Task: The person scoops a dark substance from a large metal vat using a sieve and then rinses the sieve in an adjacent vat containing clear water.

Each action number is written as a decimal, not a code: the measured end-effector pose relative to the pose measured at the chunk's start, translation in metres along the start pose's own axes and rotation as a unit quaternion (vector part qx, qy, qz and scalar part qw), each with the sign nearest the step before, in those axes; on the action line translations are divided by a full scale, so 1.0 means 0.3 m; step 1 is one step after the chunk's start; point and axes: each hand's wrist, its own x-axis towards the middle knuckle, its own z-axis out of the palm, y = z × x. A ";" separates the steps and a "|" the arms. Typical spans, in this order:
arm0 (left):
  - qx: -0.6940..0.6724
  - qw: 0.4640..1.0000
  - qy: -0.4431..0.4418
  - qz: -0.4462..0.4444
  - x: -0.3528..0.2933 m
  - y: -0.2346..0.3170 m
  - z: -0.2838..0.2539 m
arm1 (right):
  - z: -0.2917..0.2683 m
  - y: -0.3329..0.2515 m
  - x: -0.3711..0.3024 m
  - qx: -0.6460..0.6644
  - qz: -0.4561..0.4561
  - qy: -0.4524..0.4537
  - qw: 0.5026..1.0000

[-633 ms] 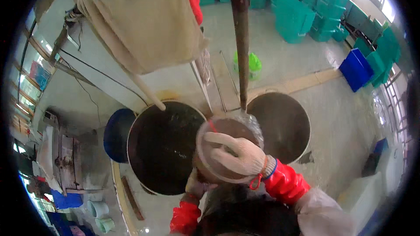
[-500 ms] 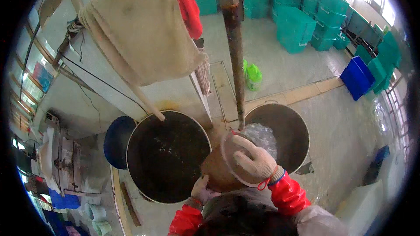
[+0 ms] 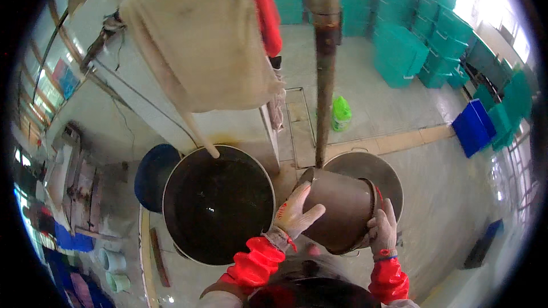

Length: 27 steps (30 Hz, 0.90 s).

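Note:
A grey-brown bucket (image 3: 339,208) lies tilted on its side in my hands, its mouth turned to the right over a large metal pot (image 3: 393,179). My left hand (image 3: 294,214), in a pale work glove, presses against the bucket's base end, thumb spread from the fingers. Gloved the same way, my right hand (image 3: 383,231) grips the bucket at its rim. The bucket hides much of the right pot's inside. On the left stands a second large pot (image 3: 176,191) with dark liquid in it.
A vertical pipe (image 3: 324,80) comes down behind the bucket. A pole (image 3: 200,134) draped with a beige cloth (image 3: 205,45) ends over the left pot. Next to that pot is a blue tub (image 3: 149,179). Green bins (image 3: 399,54) stand stacked at the back right.
The bucket has swung from tilted towards me to lying sideways, mouth to the right. My left hand has risen to its base end; my right hand has moved down and right along the rim.

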 end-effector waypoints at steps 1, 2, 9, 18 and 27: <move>0.040 0.999 0.006 0.019 0.008 0.040 -0.021 | -0.011 -0.003 0.003 0.030 0.019 -0.020 0.999; 0.083 0.996 0.013 0.033 0.003 0.092 -0.062 | -0.007 0.004 0.001 0.058 0.042 -0.042 0.997; 0.137 0.960 0.244 0.006 -0.242 0.042 -0.484 | 0.400 0.166 0.000 -0.025 0.149 -0.257 0.954; 0.046 0.778 0.534 -0.329 -0.667 -0.238 -0.748 | 1.046 0.572 0.033 -0.208 0.256 -0.457 0.826; -0.014 0.717 0.554 -0.422 -0.741 -0.656 -0.699 | 1.126 1.107 0.300 -0.370 0.245 -0.439 0.782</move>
